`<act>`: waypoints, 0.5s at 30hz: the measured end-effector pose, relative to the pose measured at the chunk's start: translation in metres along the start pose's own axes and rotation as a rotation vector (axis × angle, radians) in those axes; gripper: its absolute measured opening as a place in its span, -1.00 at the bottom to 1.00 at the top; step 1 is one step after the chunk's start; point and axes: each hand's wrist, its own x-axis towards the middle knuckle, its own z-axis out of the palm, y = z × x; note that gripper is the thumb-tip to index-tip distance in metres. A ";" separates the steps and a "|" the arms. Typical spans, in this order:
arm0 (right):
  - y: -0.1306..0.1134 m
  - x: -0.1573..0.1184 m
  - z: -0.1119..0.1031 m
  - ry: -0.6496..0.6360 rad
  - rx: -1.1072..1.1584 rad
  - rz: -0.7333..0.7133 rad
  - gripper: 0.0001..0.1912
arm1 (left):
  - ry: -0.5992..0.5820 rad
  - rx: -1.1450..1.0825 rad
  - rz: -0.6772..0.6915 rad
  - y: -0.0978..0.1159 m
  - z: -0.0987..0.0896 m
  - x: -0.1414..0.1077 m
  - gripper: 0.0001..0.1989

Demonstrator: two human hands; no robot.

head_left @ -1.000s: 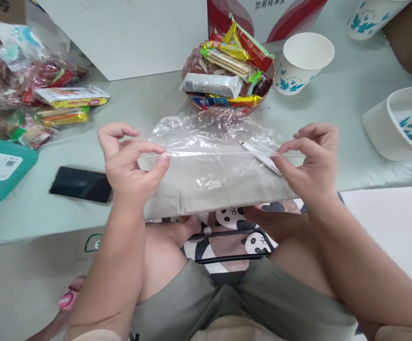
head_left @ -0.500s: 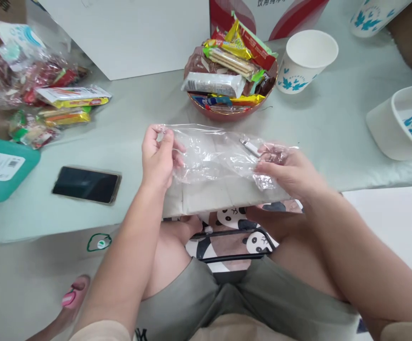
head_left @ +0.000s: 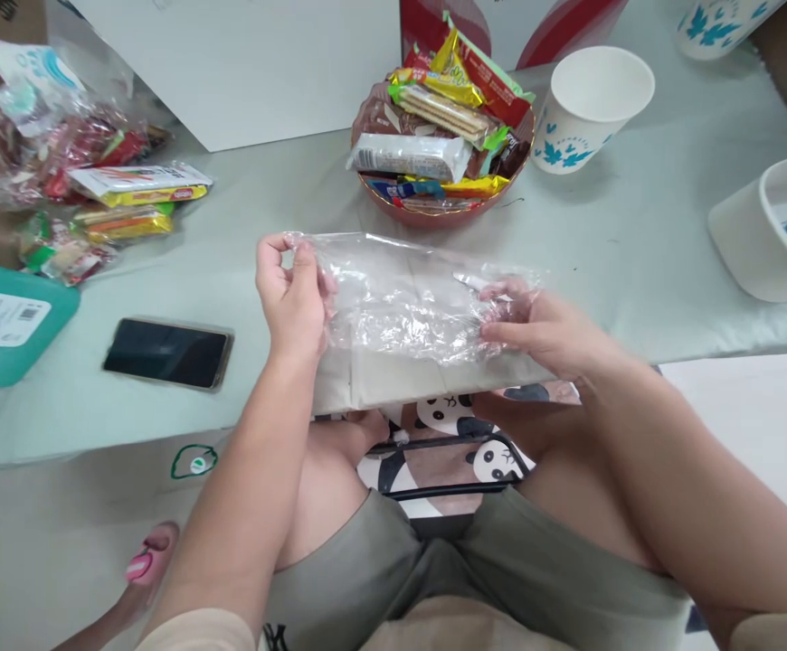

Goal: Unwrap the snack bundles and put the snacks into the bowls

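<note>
A clear plastic bag [head_left: 400,307] is stretched between my two hands above the table's front edge. My left hand [head_left: 294,294] pinches its left end between thumb and fingers. At the other end, my right hand [head_left: 526,321] grips the bag with its fingers partly behind or inside the film; I cannot tell which. A small whitish metallic-looking thing [head_left: 462,282] shows faintly through the film near the right fingertips. Beyond the bag stands a pink bowl [head_left: 427,215] heaped with wrapped snacks [head_left: 411,155].
A phone [head_left: 168,353] lies to the left, near a green container [head_left: 6,321]. Bagged snacks [head_left: 81,154] are piled at the back left. Paper cups [head_left: 573,136] and a white tub [head_left: 746,235] stand on the right. Behind the bowl is a white box [head_left: 251,72].
My left hand has shifted slightly left, and the bag is spread wider and flatter. The metallic-looking thing by my right fingers shows less clearly.
</note>
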 end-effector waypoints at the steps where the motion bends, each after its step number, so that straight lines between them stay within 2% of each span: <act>1: 0.000 0.001 0.000 0.029 -0.006 -0.019 -0.65 | 0.035 -0.003 0.006 0.001 0.000 0.000 -0.77; 3: -0.003 0.002 0.000 0.139 0.073 -0.110 -0.78 | 0.049 0.000 -0.032 0.002 -0.003 0.002 -0.81; 4: -0.004 0.002 0.000 0.200 0.151 -0.176 -0.80 | 0.007 0.016 -0.082 0.003 -0.005 0.003 -0.81; 7: -0.010 0.003 -0.001 0.296 0.363 -0.338 -0.83 | -0.239 0.081 -0.260 0.000 -0.015 0.010 -0.76; 9: -0.012 0.003 -0.002 0.295 0.376 -0.387 -0.80 | -0.341 0.080 -0.285 -0.002 -0.023 0.017 -0.66; 12: -0.012 0.002 -0.003 0.227 0.307 -0.355 -0.80 | -0.395 0.027 -0.173 0.004 -0.030 0.027 -0.54; 13: -0.012 0.002 -0.003 0.192 0.297 -0.319 -0.81 | -0.444 0.027 -0.142 0.009 -0.031 0.029 -0.50; 15: -0.012 0.000 0.000 0.123 0.305 -0.235 -0.80 | -0.616 0.072 -0.116 0.024 -0.026 0.027 -0.41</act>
